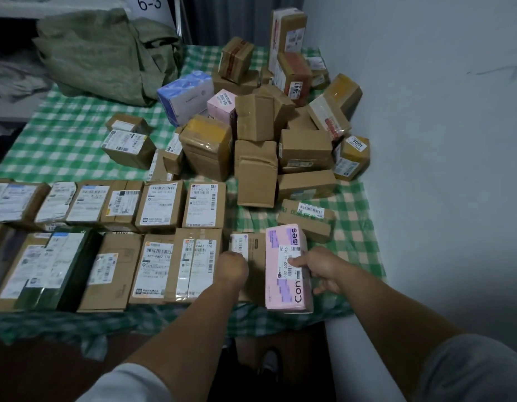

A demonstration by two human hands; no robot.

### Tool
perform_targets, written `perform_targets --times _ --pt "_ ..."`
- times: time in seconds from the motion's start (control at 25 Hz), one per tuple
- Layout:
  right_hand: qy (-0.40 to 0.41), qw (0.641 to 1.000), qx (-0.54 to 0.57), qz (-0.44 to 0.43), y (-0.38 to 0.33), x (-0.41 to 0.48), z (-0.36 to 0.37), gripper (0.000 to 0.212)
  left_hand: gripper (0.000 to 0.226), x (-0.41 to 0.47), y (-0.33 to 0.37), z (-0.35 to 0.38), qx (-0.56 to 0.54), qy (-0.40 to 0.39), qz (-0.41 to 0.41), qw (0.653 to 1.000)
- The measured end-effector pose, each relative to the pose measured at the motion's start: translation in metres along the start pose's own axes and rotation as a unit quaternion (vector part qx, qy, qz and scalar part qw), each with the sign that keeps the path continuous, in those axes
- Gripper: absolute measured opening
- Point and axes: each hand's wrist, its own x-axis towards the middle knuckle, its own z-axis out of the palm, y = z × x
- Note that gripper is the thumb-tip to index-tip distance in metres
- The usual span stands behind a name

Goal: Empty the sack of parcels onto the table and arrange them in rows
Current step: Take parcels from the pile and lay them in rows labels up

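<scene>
Biggest thing here is the table (77, 140) with its green and white checked plastic cloth, wrinkly near my edge. The sack (106, 53), a rough woven green one, lies slumped and crumpled at the far left corner. Against the wall on the right there's a messy heap (280, 126) of taped cardboard boxes, tilted every which way, plus a glossy blue one and a pale pink one. In front of me on the left, two rows (106, 227) of flat boxy parcels lie label-up, edge to edge. At the right end of the near row stands the long pink box (289, 268), smooth and shiny. My right hand (321, 268) grips it, thumb on the white label, fingers round the side. My left hand (232, 269) sits bunched, knuckles up, on the brown parcel (252, 256) touching it; can't tell if it's actually gripping
</scene>
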Motion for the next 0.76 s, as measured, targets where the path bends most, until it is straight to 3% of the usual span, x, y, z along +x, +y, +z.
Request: perform_targets --times 0.48,0.76 --pt "0.017 0.996 0.081 -0.017 0.008 0.031 0.017 0.016 0.034 0.007 -0.032 0.018 -0.002 -0.030 -0.034 0.999" --pt "0.058 0.998 0.025 -0.028 0.007 0.035 0.023 0.016 0.031 0.008 -0.030 0.016 -0.016 -0.073 -0.063 0.995"
